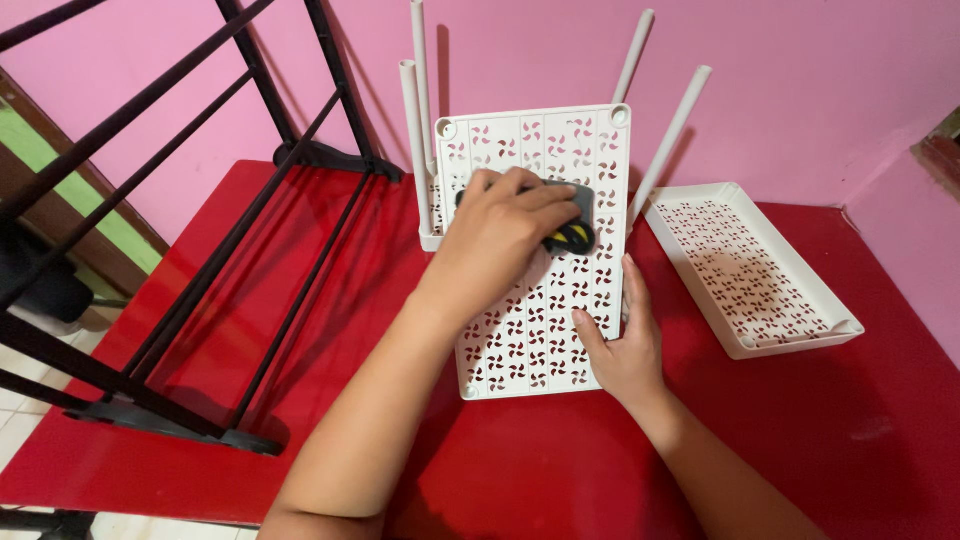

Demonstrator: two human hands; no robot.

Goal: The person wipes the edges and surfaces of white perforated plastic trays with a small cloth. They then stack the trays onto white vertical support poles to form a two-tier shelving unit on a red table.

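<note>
A white perforated plastic shelf panel (520, 340) stands tilted on the red table (520, 470), with several white poles (668, 140) rising behind it toward the pink wall. My left hand (500, 235) presses a dark tool with yellow marks (575, 232) against the panel's upper part, fingers closed around it. Along the panel's right edge, near the bottom, rests my right hand (625, 345), holding the panel steady with fingers spread on its face.
A second white perforated tray (750, 270) lies flat to the right on the table. A black metal rack (200, 250) lies across the table's left side. The pink wall is close behind. Tiled floor shows at lower left.
</note>
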